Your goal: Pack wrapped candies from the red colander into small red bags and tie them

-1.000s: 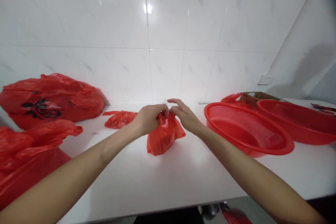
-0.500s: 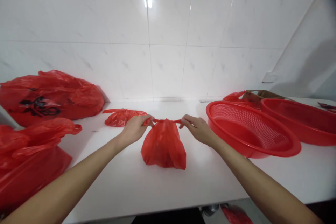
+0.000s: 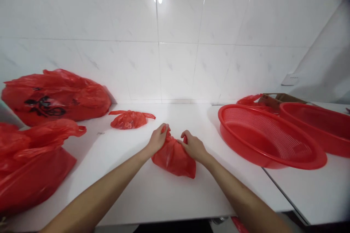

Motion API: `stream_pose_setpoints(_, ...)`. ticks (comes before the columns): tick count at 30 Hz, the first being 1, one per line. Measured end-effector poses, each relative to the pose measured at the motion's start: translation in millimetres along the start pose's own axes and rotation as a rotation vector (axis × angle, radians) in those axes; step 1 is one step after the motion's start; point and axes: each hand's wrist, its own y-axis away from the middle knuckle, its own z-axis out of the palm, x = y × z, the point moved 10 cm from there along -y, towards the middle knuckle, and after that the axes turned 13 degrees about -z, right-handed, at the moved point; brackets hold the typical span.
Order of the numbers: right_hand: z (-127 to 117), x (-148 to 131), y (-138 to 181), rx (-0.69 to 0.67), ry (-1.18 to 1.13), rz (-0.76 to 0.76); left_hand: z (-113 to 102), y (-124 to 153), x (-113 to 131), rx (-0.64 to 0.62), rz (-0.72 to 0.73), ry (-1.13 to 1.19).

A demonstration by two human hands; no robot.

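A small filled red plastic bag lies on the white counter in front of me. My left hand is closed on the bag's top left, pinching a handle end. My right hand is closed on the top right, gripping the other handle end. Both hands sit close together over the bag's neck, almost touching.
A second small tied red bag lies further back. Large red bags and another red bag crowd the left. A red perforated basket and a red basin stand on the right, with a brown box behind.
Half a second ago my hands were pulled apart, stretching the handles taut. They have now come back together over the bag's neck, and the bag sits lower and flatter.
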Motion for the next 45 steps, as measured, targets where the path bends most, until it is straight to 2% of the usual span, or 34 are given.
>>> stream_pose_setpoints(3,10.1,2.7,1.3,-0.025,0.059,-0.019,16.0,-4.8,-0.1,0.007,-0.03,-0.093)
stream_pose_setpoints(7,-0.7,6.6,6.6,0.01,0.03,0.035,20.2,-15.6,-3.8,0.037,-0.067,-0.214)
stream_pose_setpoints(10,0.6,-9.0,12.1,0.005,0.099,-0.01,22.8,-22.7,-6.4,0.059,-0.085,-0.294)
stream_pose_setpoints(13,17.5,-19.9,11.8,-0.081,0.235,-0.097,26.8,-31.3,-8.1,0.072,-0.094,-0.378)
stream_pose_setpoints(16,28.6,-4.2,2.0,-0.143,0.259,-0.105,29.3,-43.5,-11.0,0.073,-0.099,-0.466)
stream_pose_setpoints(23,21.4,47.3,-19.6,-0.121,0.168,-0.028,43.8,-71.8,-28.5,0.017,-0.107,-0.64)
stream_pose_setpoints(36,32.6,45.7,-16.9,-0.215,0.295,-0.032,61.4,-80.8,-37.0,-0.06,-0.07,-0.74)
stream_pose_setpoints(40,23.9,44.6,-15.8,-0.145,0.31,-0.06,55.4,-84.9,-44.1,-0.033,-0.084,-0.778)
stream_pose_setpoints(45,9.0,29.5,-11.2,0.003,0.261,-0.152,24.5,-93.2,-60.1,0.023,-0.161,-0.826)
